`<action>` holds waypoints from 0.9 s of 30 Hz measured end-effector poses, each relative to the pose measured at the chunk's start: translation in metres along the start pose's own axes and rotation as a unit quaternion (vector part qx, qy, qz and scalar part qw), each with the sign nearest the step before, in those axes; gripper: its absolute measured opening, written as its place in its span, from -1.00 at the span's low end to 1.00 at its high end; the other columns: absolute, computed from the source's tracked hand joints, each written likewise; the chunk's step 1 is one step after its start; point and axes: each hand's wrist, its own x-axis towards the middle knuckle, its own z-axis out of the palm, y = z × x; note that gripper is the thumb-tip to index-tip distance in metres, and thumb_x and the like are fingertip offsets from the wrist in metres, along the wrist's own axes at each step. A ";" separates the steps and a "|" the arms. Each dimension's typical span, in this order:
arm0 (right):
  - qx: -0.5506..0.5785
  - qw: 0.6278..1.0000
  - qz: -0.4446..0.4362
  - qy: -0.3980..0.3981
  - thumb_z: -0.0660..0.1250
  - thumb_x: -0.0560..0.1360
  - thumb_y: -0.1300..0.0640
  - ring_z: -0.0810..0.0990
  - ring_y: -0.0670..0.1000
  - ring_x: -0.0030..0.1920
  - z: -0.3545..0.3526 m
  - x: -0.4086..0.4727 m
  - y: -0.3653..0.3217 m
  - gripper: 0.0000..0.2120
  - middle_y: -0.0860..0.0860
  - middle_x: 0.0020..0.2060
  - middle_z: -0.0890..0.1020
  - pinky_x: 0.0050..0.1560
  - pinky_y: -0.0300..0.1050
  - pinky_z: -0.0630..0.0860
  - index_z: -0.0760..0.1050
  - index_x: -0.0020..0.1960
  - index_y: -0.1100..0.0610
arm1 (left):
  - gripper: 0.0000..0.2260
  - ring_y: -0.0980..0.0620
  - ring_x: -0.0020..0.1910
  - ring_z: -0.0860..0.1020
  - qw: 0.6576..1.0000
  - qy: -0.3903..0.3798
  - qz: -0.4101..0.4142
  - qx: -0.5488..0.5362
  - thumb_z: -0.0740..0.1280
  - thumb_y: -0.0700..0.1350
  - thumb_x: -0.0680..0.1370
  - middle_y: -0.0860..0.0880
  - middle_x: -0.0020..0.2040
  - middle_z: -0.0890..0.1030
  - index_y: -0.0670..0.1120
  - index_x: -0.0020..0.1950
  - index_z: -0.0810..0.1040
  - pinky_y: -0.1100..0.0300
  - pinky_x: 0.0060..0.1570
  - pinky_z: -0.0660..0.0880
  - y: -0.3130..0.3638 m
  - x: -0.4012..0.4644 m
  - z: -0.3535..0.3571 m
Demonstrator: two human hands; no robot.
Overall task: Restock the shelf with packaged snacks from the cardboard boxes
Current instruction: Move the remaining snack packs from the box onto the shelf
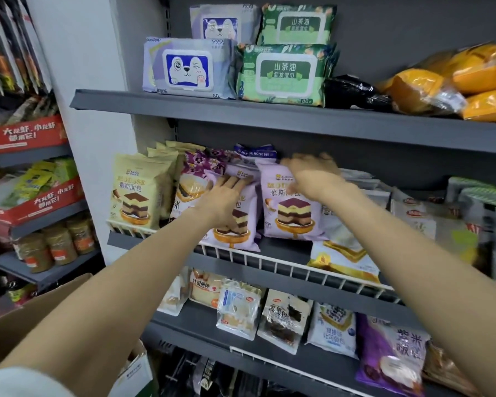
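Observation:
Two lilac mousse-bread packs stand on the middle shelf behind a white wire rail [269,260]. My left hand [224,199] lies flat with straight fingers on the front of the left lilac pack [235,233]. My right hand [309,176], blurred, reaches over the top of the right lilac pack [289,213]; whether it grips the pack's upper edge is unclear. Yellow mousse-bread packs [138,190] stand to the left, with a purple-flowered pack [201,173] between. An open cardboard box [55,305] sits at the lower left beside my left arm.
Wet-wipe packs [189,67] and orange bags [447,81] fill the top shelf. More bread packs [284,319] lie on the lower shelf. White and green packs [441,219] crowd the middle shelf's right. A neighbouring rack [32,196] with red trays and jars stands left.

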 end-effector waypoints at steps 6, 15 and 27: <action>0.047 0.992 0.020 0.114 0.24 0.55 0.14 0.26 0.09 0.42 0.071 0.001 -0.007 -0.49 0.03 0.41 0.35 0.40 0.00 0.13 0.20 0.46 0.06 | 0.02 -0.13 0.45 0.18 0.999 0.019 0.018 -0.032 0.56 -0.04 0.27 -0.06 0.48 0.22 -0.02 0.55 -0.01 -0.11 0.43 0.20 -0.006 0.003 0.011; 0.051 0.994 0.068 0.070 0.23 0.49 0.34 0.18 0.14 0.46 0.065 -0.003 -0.009 -0.34 0.13 0.43 0.28 0.49 0.09 0.00 0.05 0.51 0.17 | -0.03 -0.11 0.48 0.15 0.999 0.035 -0.006 -0.037 0.55 0.01 0.29 -0.06 0.49 0.21 -0.02 0.54 0.03 -0.12 0.45 0.16 0.002 -0.002 0.011; 0.326 0.932 -0.125 0.094 0.17 0.55 0.26 0.49 0.15 0.14 0.045 -0.010 -0.130 -0.71 0.13 0.16 0.48 0.00 0.02 0.48 0.44 0.25 0.19 | -0.73 -0.13 0.13 0.49 0.962 0.176 -0.145 -0.153 0.26 -0.23 0.52 -0.11 0.16 0.52 -0.14 0.22 0.47 0.02 0.04 0.45 -0.055 -0.090 0.009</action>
